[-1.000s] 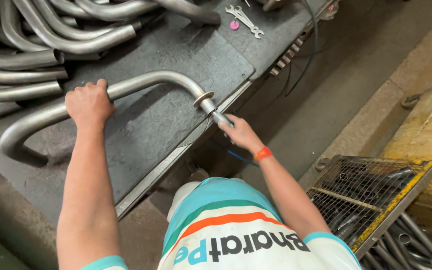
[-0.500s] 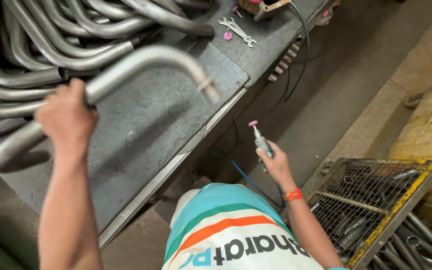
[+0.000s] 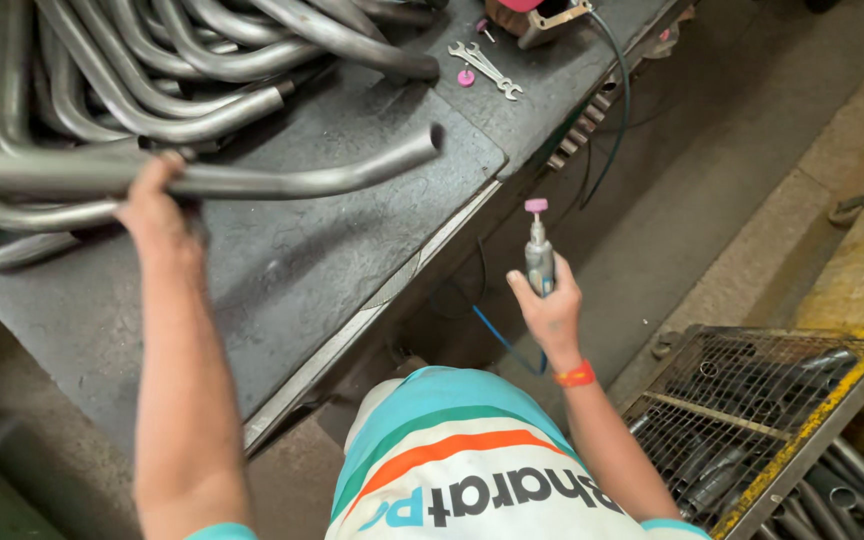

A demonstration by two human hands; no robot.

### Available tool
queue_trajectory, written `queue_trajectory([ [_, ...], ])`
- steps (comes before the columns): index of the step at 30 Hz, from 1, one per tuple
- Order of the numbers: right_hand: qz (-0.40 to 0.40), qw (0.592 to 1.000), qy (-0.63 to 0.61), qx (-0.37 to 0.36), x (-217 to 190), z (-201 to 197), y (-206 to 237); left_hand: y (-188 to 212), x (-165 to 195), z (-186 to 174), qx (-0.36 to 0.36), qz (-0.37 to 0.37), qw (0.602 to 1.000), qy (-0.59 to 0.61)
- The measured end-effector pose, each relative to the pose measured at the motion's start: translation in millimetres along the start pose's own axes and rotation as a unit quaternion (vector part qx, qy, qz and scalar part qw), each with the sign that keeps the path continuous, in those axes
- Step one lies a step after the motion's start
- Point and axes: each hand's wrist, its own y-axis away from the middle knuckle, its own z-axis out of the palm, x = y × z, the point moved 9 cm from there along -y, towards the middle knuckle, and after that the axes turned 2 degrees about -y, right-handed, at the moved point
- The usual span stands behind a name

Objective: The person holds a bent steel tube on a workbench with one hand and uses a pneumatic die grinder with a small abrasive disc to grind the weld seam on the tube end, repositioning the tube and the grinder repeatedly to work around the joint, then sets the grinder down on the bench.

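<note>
Left hand point(image 3: 157, 215) grips a bent steel pipe point(image 3: 302, 178), fingers wrapped around it, and holds it lifted over the counter point(image 3: 282, 290). The pipe runs roughly level across the view, its open end point(image 3: 435, 137) pointing right, its far end going out of frame at left.

Right hand point(image 3: 550, 305) is clear of the counter, out over the floor point(image 3: 732, 150) — fingers closed around a slim die grinder point(image 3: 539, 255), held upright, with a small pink grinding stone point(image 3: 536, 205) at the top. A blue hose point(image 3: 497, 335) trails down from below the hand. Orange band point(image 3: 574, 375) on that wrist. Grinder and pipe are well apart.

Behind the lifted pipe, a heap of similar bent pipes point(image 3: 182, 70) lies across the back of the counter. Near the counter's far edge: a pair of spanners point(image 3: 487, 68), a small pink stone point(image 3: 465, 77) just beside them, and a dark cable point(image 3: 617, 90) that drops over the edge.

Lower right — a yellow-framed wire-mesh crate point(image 3: 772, 420) on the floor, short metal tubes point(image 3: 712, 470) inside.
</note>
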Motion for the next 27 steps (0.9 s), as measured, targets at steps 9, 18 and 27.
queue_trajectory([
  [9, 0.000, 0.996, 0.088, -0.016, -13.2, 54.3, -39.7, 24.7, -156.8, -60.3, 0.079, -0.216, 0.967, 0.112],
  [18, 0.063, 0.976, 0.176, -0.112, 27.9, 133.6, -40.2, 65.6, -114.7, -44.1, -0.044, -0.196, 0.932, -0.302],
  [27, 0.086, 0.979, 0.149, -0.111, 36.5, 126.8, -33.0, 69.9, -25.1, 28.7, -0.088, 0.391, 0.328, -0.855],
])
